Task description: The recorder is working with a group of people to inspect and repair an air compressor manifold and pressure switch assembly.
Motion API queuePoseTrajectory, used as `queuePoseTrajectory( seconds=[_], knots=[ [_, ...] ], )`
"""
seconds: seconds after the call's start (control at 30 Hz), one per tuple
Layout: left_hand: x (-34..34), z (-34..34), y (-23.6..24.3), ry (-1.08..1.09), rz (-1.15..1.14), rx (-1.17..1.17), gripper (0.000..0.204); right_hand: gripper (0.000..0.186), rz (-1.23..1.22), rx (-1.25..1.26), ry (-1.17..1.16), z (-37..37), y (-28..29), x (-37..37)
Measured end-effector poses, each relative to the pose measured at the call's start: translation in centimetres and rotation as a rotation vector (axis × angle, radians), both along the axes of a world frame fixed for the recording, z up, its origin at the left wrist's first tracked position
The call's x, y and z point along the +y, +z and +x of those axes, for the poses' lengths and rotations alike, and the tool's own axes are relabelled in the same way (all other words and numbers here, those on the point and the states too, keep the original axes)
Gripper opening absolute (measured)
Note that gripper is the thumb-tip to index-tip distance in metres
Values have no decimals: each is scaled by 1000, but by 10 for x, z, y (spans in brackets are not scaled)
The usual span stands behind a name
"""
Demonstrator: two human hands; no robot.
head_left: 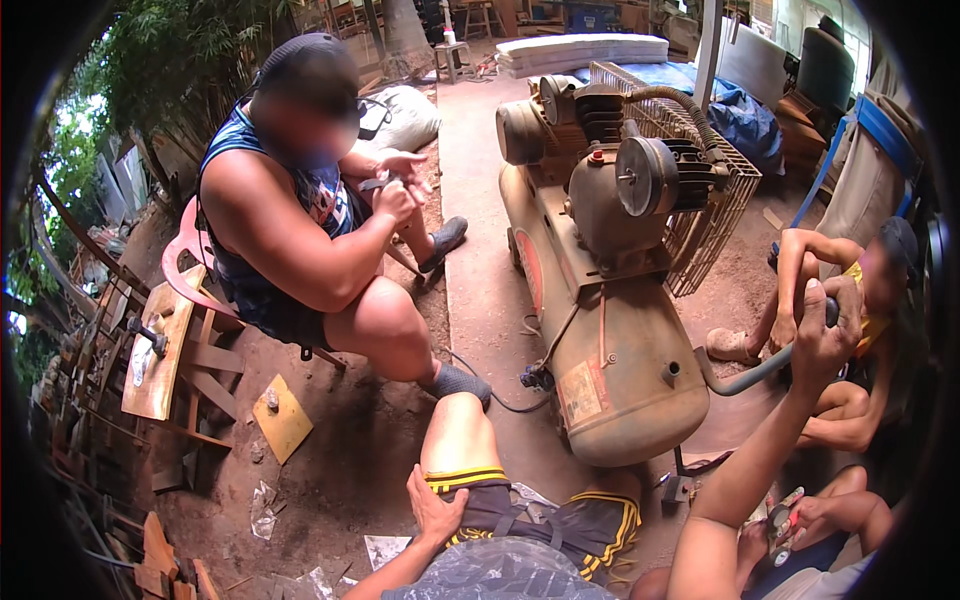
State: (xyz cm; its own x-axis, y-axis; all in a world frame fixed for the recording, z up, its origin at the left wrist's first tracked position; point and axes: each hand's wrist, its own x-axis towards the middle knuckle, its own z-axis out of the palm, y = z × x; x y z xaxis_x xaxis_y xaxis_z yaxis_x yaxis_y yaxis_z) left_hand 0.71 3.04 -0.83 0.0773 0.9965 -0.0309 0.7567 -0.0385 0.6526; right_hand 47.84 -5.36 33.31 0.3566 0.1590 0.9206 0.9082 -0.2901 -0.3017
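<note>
Left hand [437, 508] on hem [466, 474], right hand [832, 335] gripping handle [755, 379]; ground leftward [345, 475]

Through one wide fisheye lens, the scene is viewed downward and forward from the head; the bare left hand [437, 508] is seen near, the rusty-brown cylindrical metal compressor [630, 395] beyond it, rightward.

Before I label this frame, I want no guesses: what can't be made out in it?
In the head view:
Compressor handle: right hand covers part.
Left hand: palm hidden against the thigh.
Small thing the blue-topped co-worker holds: too small to identify; fingers cover part.
Lower-right co-worker: cut off by the picture's edge.
</note>
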Motion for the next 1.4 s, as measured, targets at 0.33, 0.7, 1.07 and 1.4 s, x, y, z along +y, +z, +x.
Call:
queuePoseTrajectory(
  seconds=[0.33, 0.7, 1.07, 1.4],
  knots=[
    [0, 2, -1, -15, -16, 0, 105, 20, -4, -56, -13, 4, -1, -1],
    [-3, 1, -3, -19, 23, -3, 105, 21, 2, -61, 31, 4, -1, 0],
    [-3, 1, -2, -22, 23, -14, 105, 19, -17, -13, -3, 1, 1, -1],
    [-3, 1, -3, -24, 23, -23, 105, 16, -6, -9, 5, 5, -2, -1]
  ],
)
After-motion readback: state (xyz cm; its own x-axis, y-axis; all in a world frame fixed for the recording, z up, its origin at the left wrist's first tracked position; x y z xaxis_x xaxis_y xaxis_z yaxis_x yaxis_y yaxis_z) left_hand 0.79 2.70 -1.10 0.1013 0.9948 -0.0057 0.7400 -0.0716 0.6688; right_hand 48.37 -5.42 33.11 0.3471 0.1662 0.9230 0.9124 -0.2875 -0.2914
